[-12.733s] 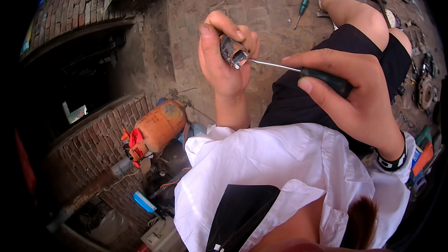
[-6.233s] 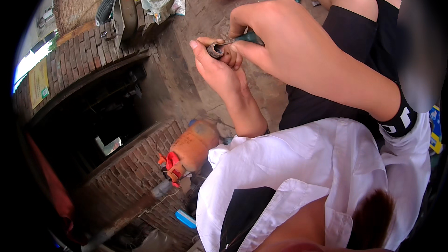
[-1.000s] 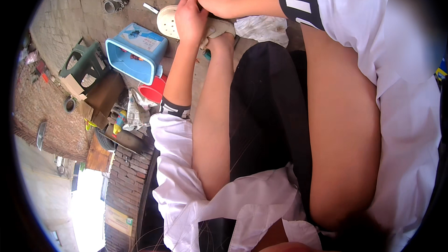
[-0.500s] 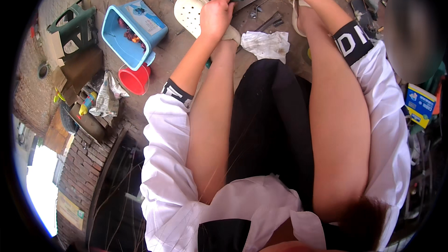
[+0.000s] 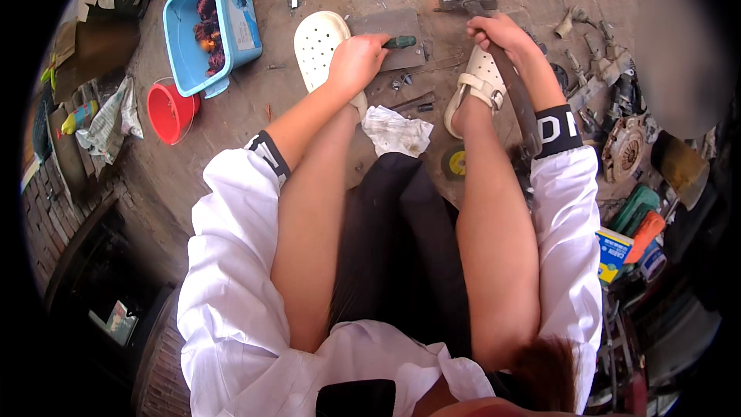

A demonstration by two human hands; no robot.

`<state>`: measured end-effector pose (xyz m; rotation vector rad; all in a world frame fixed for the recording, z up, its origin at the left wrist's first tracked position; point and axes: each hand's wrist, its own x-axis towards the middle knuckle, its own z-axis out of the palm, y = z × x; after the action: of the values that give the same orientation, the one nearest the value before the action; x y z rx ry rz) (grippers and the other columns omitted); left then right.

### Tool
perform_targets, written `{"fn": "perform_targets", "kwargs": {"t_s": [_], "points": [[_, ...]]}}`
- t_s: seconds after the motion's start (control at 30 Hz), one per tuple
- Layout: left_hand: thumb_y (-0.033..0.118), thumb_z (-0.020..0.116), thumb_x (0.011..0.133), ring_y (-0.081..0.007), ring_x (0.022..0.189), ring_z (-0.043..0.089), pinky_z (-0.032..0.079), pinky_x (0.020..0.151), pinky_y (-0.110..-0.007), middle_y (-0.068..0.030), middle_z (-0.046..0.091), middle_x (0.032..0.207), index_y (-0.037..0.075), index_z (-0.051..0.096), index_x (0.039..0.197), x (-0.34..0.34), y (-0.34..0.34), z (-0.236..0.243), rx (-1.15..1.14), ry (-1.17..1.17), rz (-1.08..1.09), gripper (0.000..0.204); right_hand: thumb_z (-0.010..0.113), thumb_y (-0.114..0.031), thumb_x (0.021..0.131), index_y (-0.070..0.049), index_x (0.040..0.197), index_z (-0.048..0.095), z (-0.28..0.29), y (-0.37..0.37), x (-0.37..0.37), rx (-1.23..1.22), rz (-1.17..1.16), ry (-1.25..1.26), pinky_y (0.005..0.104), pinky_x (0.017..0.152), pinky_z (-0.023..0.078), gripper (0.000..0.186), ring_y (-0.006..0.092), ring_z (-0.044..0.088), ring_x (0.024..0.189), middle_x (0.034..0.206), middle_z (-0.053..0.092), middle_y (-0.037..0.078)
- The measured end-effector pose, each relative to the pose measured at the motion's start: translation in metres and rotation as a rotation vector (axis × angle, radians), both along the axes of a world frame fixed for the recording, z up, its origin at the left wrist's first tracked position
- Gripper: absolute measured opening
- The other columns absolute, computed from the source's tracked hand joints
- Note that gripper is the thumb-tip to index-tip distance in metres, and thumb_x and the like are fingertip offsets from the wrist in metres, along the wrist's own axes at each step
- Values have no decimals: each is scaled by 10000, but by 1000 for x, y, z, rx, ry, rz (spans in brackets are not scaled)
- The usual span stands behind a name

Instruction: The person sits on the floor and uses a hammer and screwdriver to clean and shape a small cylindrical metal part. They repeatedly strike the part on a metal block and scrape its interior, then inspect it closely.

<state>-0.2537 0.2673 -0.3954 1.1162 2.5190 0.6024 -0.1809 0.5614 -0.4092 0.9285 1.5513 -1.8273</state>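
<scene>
Hammer (image 5: 467,1) now up in my right hand (image 5: 498,35); half a second ago none showed there. Fingers wrap its shaft close under the head, the rest running back alongside my wrist. Left hand (image 5: 356,62) is curled, as then, on a green-handled tool (image 5: 400,42), far end hidden. Meaning: both hands taken, one tool apiece. Hammer head: blunt grey block, worn metal. Shaft: long, dark brown; wood or rust, can't tell. Green handle: rounded, plastic-looking, poking out rightward from my left fist over the plate (image 5: 386,22), flat, dull, roughly square. Nearer me than that fist: cloth (image 5: 396,131), white, crumpled, smudged grey.
</scene>
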Motion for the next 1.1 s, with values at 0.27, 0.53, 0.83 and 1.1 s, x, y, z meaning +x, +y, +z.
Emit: {"fn": "perform_targets", "kwargs": {"t_s": [0.27,0.53,0.83,1.1], "points": [[148,650,819,-363,761,656,523,657,-468,-172,665,778,63,654,862,5,3,0,27,-35,40,95,508,-276,1008,-24,866,496,79,-13,42,162,-415,-45,251,452,394,289,86,453,519,726,539,39],[140,681,811,-360,786,658,529,678,-457,-169,687,846,78,696,982,1,-4,-18,-29,-42,44,183,484,-207,1013,-20,953,475,121,-152,52,270,-331,-13,276,414,395,197,114,455,482,703,506,28],[135,648,805,-373,779,668,534,678,-472,-191,672,780,49,684,823,-1,-4,-12,28,-71,131,95,456,-205,1015,-2,1032,422,127,-141,32,424,-776,159,298,426,413,207,129,464,479,683,495,40],[136,658,801,-369,774,666,534,684,-469,-184,677,777,57,705,866,-1,-10,-15,-12,-75,119,112,517,-189,994,19,958,444,119,-161,27,137,-576,-7,288,445,418,223,130,470,503,718,500,63]]}}
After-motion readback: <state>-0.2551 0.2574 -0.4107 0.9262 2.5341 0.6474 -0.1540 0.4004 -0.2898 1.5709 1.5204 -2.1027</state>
